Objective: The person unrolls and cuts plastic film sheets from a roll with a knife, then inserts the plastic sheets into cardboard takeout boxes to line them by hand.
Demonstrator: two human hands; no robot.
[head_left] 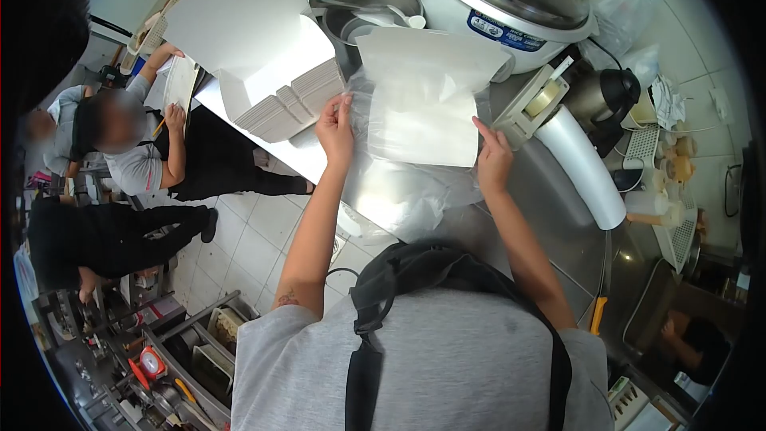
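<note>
A white paper sheet (423, 132) lies flat on the counter between my hands, with crinkled clear plastic (403, 199) around and beneath it. My left hand (336, 132) is closed in a pinch at the plastic's left edge, close to the stack of white cartons. My right hand (495, 158) is at the sheet's right edge, its index finger stretched along the border and the other fingers curled in. The plastic edge appears to be held there, though the thumb is partly hidden. Another white paper piece (431, 52) lies above the sheet, its near edge curled and creased.
Folded white cartons (283, 104) are stacked at left. Behind stand a rice cooker (511, 0) and a metal bowl (371, 4). A tape dispenser (535, 104), white plastic roll (582, 168), kettle (602, 100) and orange-handled knife (598, 315) are at right. A person (148, 144) writes at left.
</note>
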